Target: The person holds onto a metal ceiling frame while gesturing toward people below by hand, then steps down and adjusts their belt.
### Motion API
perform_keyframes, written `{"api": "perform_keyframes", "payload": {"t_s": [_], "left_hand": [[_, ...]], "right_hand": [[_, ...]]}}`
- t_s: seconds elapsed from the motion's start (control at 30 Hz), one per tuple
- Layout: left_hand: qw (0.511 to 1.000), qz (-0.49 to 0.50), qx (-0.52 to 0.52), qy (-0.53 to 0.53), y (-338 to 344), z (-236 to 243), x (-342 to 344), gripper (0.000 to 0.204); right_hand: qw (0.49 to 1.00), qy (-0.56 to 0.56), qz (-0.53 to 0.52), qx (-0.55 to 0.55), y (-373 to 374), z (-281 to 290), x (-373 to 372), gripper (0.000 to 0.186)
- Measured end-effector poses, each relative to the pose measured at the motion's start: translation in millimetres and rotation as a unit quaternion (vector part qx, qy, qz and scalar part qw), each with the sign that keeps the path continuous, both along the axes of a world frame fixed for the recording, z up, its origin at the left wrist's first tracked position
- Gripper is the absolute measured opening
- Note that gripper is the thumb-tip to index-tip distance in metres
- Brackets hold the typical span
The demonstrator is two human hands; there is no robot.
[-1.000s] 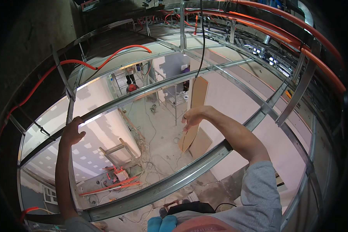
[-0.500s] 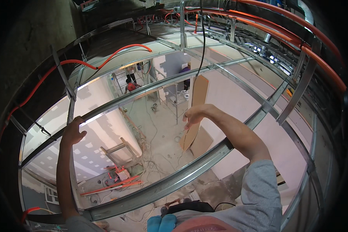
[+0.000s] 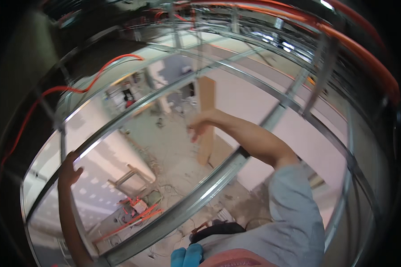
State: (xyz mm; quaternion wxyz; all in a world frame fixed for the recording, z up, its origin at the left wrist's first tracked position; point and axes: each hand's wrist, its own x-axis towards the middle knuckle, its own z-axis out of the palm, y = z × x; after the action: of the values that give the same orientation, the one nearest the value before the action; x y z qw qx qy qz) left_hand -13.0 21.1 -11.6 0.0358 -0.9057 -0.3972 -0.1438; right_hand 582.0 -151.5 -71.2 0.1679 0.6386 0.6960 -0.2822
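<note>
My left hand (image 3: 70,171) grips the far metal ceiling channel (image 3: 131,109) near its left end, fingers over the rail and thumb apart. My right hand (image 3: 200,125) reaches across the nearer metal channel (image 3: 195,202) into the open bay of the frame, its fingers curled down. A thin black cable (image 3: 199,53) hangs from above to this hand and appears pinched in it; motion blur hides the exact hold. Under the right forearm runs the nearer channel. Behind the right hand a tall brown board (image 3: 206,94) stands below.
The floor (image 3: 173,155) lies far below the open frame. Down there are a wooden frame (image 3: 131,179), orange tubes (image 3: 142,216) and people working. A bendy orange conduit (image 3: 93,87) lies at left; thick orange pipes (image 3: 272,14) run along the top. A cross rail (image 3: 254,82) slants at right.
The view has turned, so the frame and room sit further left and tilt more. My left hand stays on the far channel; my right hand remains curled above the bay, now more blurred.
</note>
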Motion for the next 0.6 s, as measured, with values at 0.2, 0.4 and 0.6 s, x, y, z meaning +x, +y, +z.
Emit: {"api": "perform_keyframes", "payload": {"t_s": [0.2, 0.4, 0.6], "left_hand": [[1.000, -0.005, -0.019, -0.002, 16, -11, -26, 0.069], [0.999, 0.001, -0.050, -0.018, 10, -6, -10, 0.065], [0.999, -0.016, -0.031, -0.023, -1, -1, -5, 0.061]], "right_hand": [[0.999, 0.020, -0.023, -0.018, -3, 30, -22, 0.074], [0.998, -0.017, -0.048, -0.022, -20, 45, -24, 0.075], [1.000, 0.000, -0.027, 0.005, -18, 37, -24, 0.077]]}}
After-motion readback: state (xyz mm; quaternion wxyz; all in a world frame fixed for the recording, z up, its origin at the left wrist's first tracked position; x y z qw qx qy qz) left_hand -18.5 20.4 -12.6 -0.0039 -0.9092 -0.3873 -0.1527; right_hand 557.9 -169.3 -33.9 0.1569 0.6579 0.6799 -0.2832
